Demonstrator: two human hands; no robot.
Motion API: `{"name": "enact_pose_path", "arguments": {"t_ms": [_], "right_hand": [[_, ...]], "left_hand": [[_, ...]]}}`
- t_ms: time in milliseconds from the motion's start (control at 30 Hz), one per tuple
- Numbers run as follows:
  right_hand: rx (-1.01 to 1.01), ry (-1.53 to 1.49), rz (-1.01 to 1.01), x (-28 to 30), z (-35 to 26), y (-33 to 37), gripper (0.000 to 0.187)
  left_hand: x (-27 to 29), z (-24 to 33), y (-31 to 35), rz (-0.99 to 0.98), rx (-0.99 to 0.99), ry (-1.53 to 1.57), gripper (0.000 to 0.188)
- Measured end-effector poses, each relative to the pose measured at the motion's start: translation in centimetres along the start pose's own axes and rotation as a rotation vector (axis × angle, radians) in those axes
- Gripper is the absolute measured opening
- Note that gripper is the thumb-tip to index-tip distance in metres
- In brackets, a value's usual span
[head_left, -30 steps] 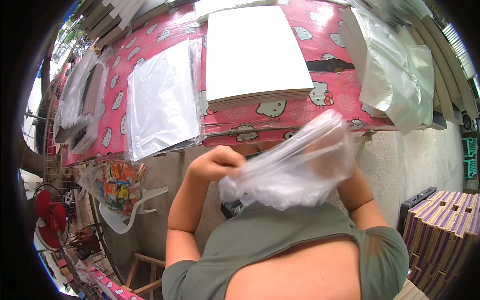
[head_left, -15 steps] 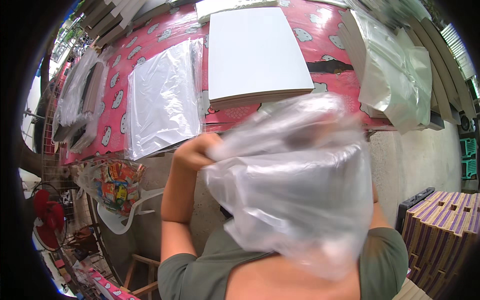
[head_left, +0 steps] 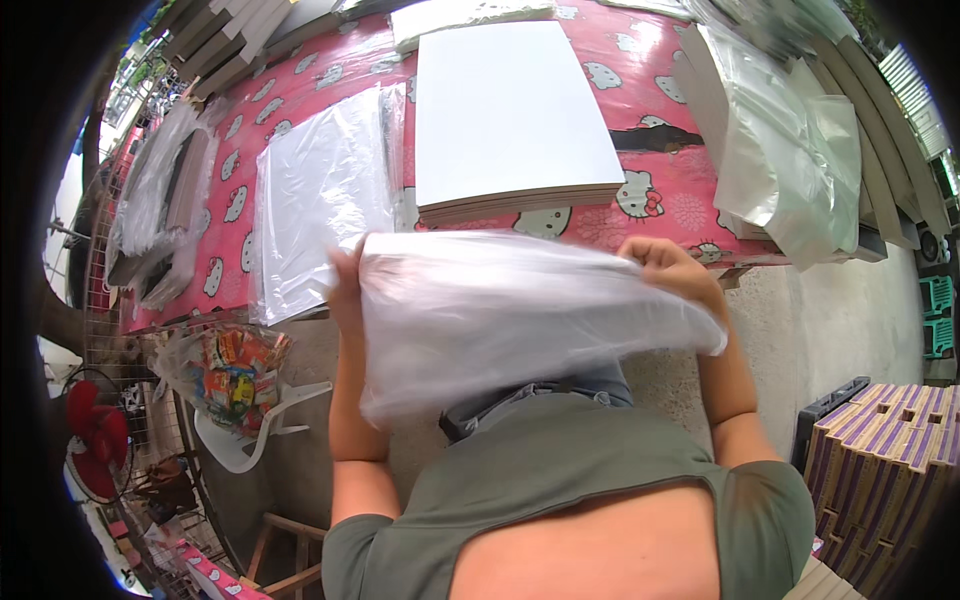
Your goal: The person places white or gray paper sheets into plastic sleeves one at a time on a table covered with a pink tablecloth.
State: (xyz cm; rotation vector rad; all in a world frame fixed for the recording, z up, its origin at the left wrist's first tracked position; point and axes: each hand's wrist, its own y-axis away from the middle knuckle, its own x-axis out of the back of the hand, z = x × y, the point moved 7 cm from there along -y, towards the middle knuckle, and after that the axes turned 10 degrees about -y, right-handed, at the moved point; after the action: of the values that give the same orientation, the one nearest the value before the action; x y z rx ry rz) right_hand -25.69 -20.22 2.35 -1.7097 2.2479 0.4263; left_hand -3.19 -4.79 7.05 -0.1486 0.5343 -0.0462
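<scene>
A clear plastic bag (head_left: 510, 310) hangs stretched between my two hands, in front of the table's near edge and above my lap. My left hand (head_left: 347, 285) is closed on the bag's upper left edge, partly smeared by motion. At the upper right edge, my right hand (head_left: 668, 268) pinches the film between bent fingers. Just beyond the bag lies a stack of boards (head_left: 515, 110) with a white top sheet and brown edges. To its left is a flat pile of clear plastic bags (head_left: 325, 200) over something white.
Plastic-covered boards (head_left: 770, 140) stand on the right of the pink patterned table (head_left: 235, 200), and more wrapped ones (head_left: 165, 200) on the left. A white plastic chair (head_left: 235, 440) holds a bag of colourful packets (head_left: 235, 365). Bundled cartons (head_left: 890, 460) are stacked at lower right.
The bag has swung from a crumpled, raised position on the right to a wide, flatter spread lower down. My right hand, hidden before, now shows at its right edge; my left moved slightly left.
</scene>
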Motion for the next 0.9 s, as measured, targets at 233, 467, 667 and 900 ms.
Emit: {"name": "enact_pose_path", "arguments": {"t_ms": [233, 467, 667, 900], "right_hand": [[0.28, 0.47, 0.832, 6.0, -4.9, -2.5, 0.031], [0.218, 1.088, 1.09, 1.8, -5.4, -3.7, 0.027], [0.207, -0.084, 0.853, 2.3, 2.5, 3.8, 0.013], [0.415, -0.321, 0.702, 0.9, 0.9, 3.3, 0.014]], "left_hand": [[6.2, -2.4, -2.5, 0.742, -0.166, -0.261, 0.01], [4.6, -0.6, -2.1, 1.092, -0.291, -1.435, 0.015], [2.9, -2.9, 7.3, 1.049, -0.298, -0.928, 0.008], [7.1, -3.1, 7.7, 0.834, 0.054, -0.442, 0.019]]}}
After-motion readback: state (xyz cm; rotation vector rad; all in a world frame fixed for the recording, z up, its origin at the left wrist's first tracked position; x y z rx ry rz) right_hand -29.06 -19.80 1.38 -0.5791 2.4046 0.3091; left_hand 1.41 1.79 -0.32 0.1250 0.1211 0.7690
